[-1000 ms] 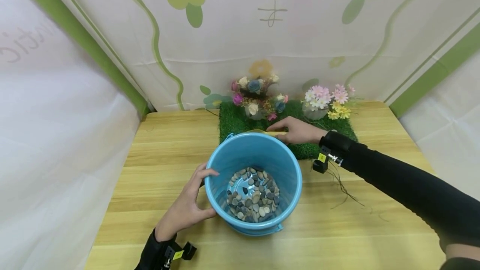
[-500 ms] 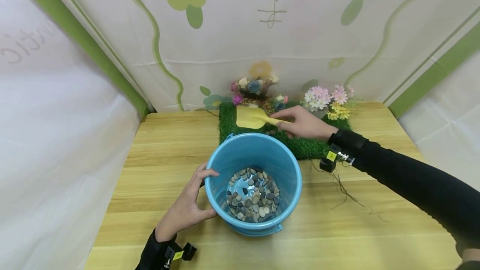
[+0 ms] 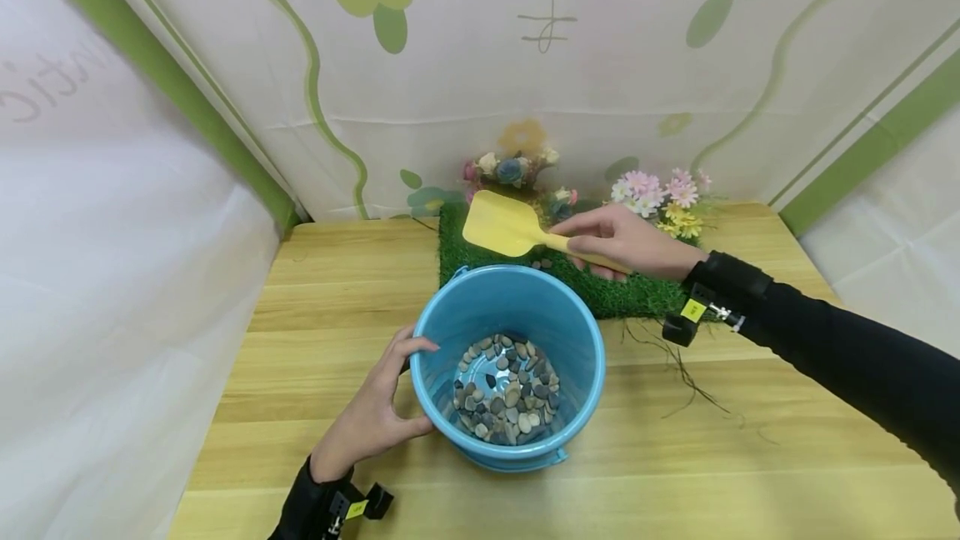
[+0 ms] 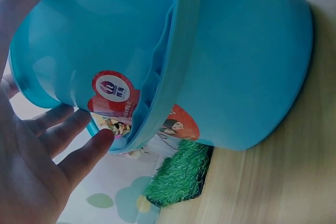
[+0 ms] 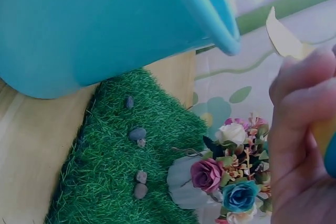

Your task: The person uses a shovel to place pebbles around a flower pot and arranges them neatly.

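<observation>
A light blue bucket (image 3: 585,323) stands upright on the wooden table with grey and tan pebbles (image 3: 513,398) over its bottom. My left hand (image 3: 378,411) holds its left side, fingertips over the rim and thumb against the outer wall. Beyond the bucket, my right hand (image 3: 626,240) grips the handle of a yellow shovel (image 3: 502,223), raised above the artificial turf mat (image 3: 630,298). Its blade points left, and no stones show on it. In the right wrist view, several pebbles (image 5: 137,134) lie on the turf.
At the back of the mat are a mixed rose arrangement (image 3: 510,169) and a pot of pink, white and yellow flowers (image 3: 678,194). Thin dark strands (image 3: 682,373) lie on the wooden table (image 3: 330,307) right of the bucket. A printed curtain (image 3: 450,65) hangs behind.
My right hand has lifted the shovel from behind the bucket up and to the right, bringing its blade into sight. The left hand and the bucket have stayed in place.
</observation>
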The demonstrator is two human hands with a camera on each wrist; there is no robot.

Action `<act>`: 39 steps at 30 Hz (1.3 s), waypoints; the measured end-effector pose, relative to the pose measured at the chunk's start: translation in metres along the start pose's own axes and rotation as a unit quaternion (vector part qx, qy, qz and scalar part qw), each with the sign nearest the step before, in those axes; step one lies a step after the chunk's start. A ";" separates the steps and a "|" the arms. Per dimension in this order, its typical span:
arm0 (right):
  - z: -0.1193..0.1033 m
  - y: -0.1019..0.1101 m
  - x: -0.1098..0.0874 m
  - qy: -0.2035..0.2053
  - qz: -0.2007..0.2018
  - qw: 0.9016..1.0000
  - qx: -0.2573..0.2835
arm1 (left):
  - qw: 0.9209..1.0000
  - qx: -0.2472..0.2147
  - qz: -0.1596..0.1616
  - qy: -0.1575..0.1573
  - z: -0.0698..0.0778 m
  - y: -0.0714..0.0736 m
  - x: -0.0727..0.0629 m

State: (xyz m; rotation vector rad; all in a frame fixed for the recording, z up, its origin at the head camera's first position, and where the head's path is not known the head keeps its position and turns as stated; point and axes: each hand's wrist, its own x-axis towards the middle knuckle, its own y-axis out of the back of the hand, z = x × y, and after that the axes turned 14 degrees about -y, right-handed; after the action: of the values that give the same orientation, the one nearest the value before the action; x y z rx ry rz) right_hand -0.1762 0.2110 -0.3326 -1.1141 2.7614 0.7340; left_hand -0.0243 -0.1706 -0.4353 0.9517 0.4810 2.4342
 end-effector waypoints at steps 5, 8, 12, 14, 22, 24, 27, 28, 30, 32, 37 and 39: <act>-0.005 0.003 -0.005 0.009 -0.040 0.999 -0.017 | 1.000 -0.001 0.000 -0.002 0.000 0.000 0.001; -0.010 0.002 -0.008 0.011 -0.072 0.996 -0.047 | 1.000 0.000 0.000 -0.004 0.000 0.000 0.001; -0.021 -0.003 -0.009 0.007 -0.107 0.990 -0.096 | 1.000 0.001 -0.001 0.001 0.001 0.000 0.000; -0.027 -0.009 -0.010 -0.003 -0.116 0.986 -0.122 | 1.000 0.002 -0.001 0.006 0.002 0.000 0.000; -0.054 -0.039 -0.015 -0.031 -0.113 0.967 -0.227 | 1.000 0.004 -0.001 0.010 0.003 -0.001 0.001; -0.058 -0.047 -0.015 -0.034 -0.116 0.964 -0.237 | 1.000 0.004 -0.001 0.011 0.003 -0.001 0.000; -0.064 -0.059 -0.014 -0.033 -0.116 0.958 -0.260 | 1.000 0.003 -0.001 0.009 0.002 0.000 0.000; -0.065 -0.062 -0.013 -0.036 -0.117 0.956 -0.268 | 1.000 0.003 0.000 0.008 0.002 0.000 0.000; -0.067 -0.069 -0.011 -0.043 -0.119 0.950 -0.284 | 1.000 0.003 0.000 0.006 0.002 0.000 0.000; -0.069 -0.074 -0.008 -0.049 -0.121 0.945 -0.301 | 1.000 0.003 0.001 0.006 0.002 0.000 0.001; -0.073 -0.085 0.002 -0.047 -0.132 0.934 -0.327 | 1.000 0.002 0.000 0.009 0.003 0.000 0.001; -0.076 -0.089 0.005 -0.050 -0.142 0.932 -0.331 | 1.000 0.001 0.000 0.009 0.003 -0.001 0.001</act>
State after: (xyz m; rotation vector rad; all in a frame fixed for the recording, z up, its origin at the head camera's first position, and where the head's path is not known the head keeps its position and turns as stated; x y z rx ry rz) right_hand -0.1121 0.1179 -0.3025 -1.4719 2.2257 1.6817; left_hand -0.0225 -0.1694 -0.4333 0.9302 0.4891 2.4450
